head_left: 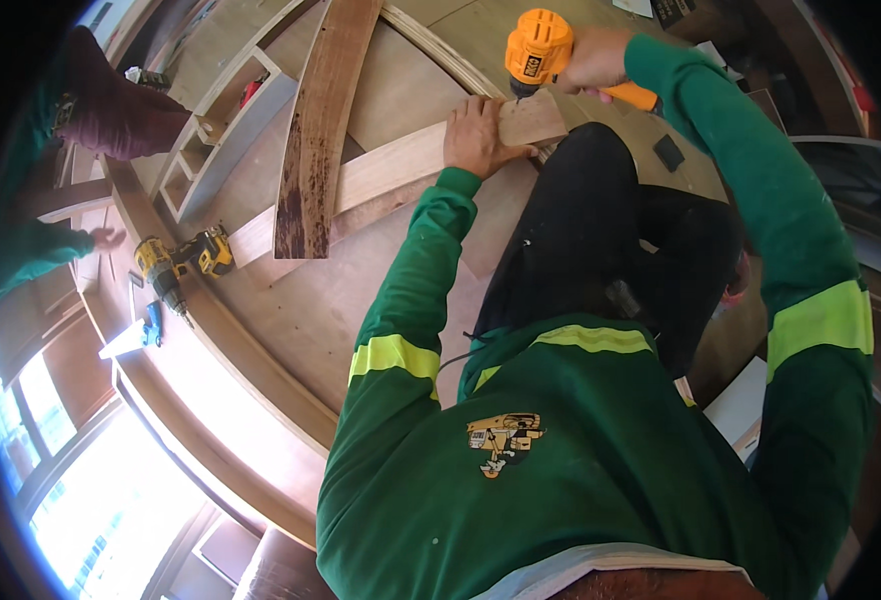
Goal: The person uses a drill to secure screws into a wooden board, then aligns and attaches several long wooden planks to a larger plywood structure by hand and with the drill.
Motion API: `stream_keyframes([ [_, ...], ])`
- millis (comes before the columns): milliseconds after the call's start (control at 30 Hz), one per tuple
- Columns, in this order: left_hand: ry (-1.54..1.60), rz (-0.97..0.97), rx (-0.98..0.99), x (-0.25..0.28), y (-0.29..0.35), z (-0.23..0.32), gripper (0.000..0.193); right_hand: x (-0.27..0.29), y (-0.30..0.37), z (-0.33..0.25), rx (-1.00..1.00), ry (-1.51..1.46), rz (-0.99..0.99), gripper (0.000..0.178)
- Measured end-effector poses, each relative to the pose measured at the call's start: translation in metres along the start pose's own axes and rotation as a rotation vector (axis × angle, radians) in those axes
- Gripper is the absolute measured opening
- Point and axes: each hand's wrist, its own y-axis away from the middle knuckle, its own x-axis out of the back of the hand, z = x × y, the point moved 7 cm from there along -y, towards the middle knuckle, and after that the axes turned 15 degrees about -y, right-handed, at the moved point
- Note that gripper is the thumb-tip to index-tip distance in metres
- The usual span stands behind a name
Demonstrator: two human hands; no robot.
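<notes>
My right hand (597,58) is wrapped round the grip of an orange corded-style power drill (540,45). The drill's dark chuck points down at the end of a long wooden beam (401,165); I cannot tell whether the bit touches the wood. My left hand (474,137) presses on top of the beam just left of the drill, its fingers spread over the edge and the thumb stretched toward the beam's end. Across the beam, farther left, lies a dark-stained plank (323,130). My bent knee is close to the beam's end.
A yellow-black cordless drill (164,272) lies at the left on a wooden ledge, near a blue-handled tool (152,325). Behind it stands a compartmented wooden box (223,140). At the far left another person's hand (108,239) and green sleeve show. A small dark block (669,153) lies right of my knee.
</notes>
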Motion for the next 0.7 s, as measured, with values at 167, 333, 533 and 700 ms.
stream_keyframes([
  [167,0.033,-0.024,0.000,-0.001,-0.003,0.002,0.096,-0.003,0.005,0.012,0.062,-0.112,-0.012,0.029],
  [333,0.007,-0.050,0.017,0.000,-0.004,0.005,0.096,-0.003,-0.002,0.003,0.041,-0.018,0.011,0.035],
  [533,-0.030,-0.058,0.021,0.000,-0.003,0.004,0.102,-0.008,-0.007,0.003,0.036,-0.008,-0.012,0.039],
  [700,0.017,-0.059,-0.077,-0.003,-0.001,-0.002,0.103,-0.014,0.004,-0.003,0.110,0.061,-0.002,0.027],
])
